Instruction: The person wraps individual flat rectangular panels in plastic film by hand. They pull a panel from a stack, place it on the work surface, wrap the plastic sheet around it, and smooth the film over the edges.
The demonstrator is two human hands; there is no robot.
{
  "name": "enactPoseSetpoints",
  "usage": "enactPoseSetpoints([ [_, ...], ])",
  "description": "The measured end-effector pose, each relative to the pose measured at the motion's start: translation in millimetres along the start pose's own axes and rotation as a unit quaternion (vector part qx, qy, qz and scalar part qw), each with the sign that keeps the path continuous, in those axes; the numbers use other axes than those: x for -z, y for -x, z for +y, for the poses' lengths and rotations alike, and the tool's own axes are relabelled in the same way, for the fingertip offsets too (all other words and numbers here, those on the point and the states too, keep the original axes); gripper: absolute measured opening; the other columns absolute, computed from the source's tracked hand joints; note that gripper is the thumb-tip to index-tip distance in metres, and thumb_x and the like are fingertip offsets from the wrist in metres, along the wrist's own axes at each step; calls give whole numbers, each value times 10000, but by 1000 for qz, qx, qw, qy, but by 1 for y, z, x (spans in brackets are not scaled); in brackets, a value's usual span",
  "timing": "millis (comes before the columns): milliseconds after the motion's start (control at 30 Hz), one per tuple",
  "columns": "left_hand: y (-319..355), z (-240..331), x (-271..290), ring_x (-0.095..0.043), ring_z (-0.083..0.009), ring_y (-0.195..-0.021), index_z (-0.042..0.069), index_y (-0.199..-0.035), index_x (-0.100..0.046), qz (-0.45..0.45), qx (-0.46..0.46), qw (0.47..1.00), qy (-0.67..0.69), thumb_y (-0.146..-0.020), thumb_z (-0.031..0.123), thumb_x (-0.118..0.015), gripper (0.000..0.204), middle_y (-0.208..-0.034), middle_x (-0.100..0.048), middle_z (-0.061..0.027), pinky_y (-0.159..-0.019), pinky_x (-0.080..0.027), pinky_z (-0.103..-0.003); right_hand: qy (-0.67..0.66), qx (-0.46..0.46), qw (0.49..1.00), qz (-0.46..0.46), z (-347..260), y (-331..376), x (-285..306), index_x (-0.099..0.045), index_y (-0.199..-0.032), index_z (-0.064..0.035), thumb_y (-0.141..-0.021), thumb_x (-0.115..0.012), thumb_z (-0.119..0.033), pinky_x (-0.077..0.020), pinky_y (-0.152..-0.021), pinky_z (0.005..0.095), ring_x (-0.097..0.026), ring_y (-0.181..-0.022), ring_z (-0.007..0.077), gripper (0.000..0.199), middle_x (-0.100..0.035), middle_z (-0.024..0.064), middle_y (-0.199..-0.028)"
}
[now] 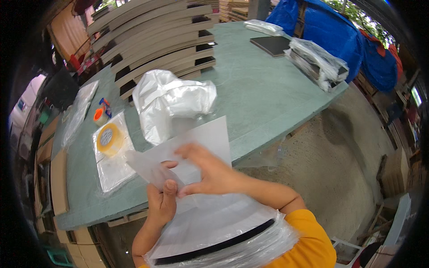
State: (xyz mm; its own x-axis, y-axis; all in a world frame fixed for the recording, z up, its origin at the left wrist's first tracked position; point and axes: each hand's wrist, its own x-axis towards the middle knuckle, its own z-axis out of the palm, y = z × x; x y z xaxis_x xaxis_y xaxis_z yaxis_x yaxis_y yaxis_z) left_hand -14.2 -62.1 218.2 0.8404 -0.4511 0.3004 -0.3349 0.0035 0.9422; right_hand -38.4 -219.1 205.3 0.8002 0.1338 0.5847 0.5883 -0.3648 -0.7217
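L hand (161, 203) grips white sheet (210, 136) near its lower edge, held up betw. table (254, 94) & plastic-wrapped bundle (250, 248). R hand (210, 169) blurred at sheet; can't tell if gripping. Rec.: hold L thumb firm, press lightly w/ R, avoid creases.

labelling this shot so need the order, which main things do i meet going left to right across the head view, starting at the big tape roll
Big tape roll, left hand, right hand, flat dark panel, plastic-wrapped bundle.
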Motion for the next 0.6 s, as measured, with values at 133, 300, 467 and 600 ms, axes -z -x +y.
enactPoseSetpoints([
  [133, -7, -4, 2, -421, -76, -615, -17, -900, -523, -22, -57, 995, -74, -828, 346, -517, 371, -712, -476, -22, -524, -319, -219, -334, -121, 932, 78, 9, -2, 24, -448, -992, -26, -761, -583, -101, -437, -725, 310, -522, -806, 197, 278, -541, 57, -788],
  [300, -9, -15, 19, -432, -68, -633, -28, -800, -545, -75, 109, 985, -114, -764, 244, -629, 287, -697, -507, -21, -553, -335, -209, -343, -171, 918, 98, 22, 12, -1, -426, -1008, -48, -815, -541, -168, -450, -731, 295, -533, -728, 187, 255, -515, 42, -741],
  [467, -9, -2, -4, -442, -88, -631, -23, -790, -551, 55, -15, 996, -74, -795, 307, -573, 331, -701, -512, -12, -576, -357, -207, -214, -147, 965, 42, 26, 4, 1, -506, -984, -13, -812, -554, -184, -437, -749, 300, -532, -825, 150, 247, -569, 56, -851],
  [600, -7, -55, 24, -496, -139, -695, -13, -930, -515, 107, 20, 990, -95, -826, 355, -495, 383, -817, -511, -56, -641, -415, -253, -499, -252, 828, 35, -1, -2, 33, -554, -932, -6, -817, -556, -205, -427, -722, 267, -522, -782, 108, 230, -586, 43, -862],
])
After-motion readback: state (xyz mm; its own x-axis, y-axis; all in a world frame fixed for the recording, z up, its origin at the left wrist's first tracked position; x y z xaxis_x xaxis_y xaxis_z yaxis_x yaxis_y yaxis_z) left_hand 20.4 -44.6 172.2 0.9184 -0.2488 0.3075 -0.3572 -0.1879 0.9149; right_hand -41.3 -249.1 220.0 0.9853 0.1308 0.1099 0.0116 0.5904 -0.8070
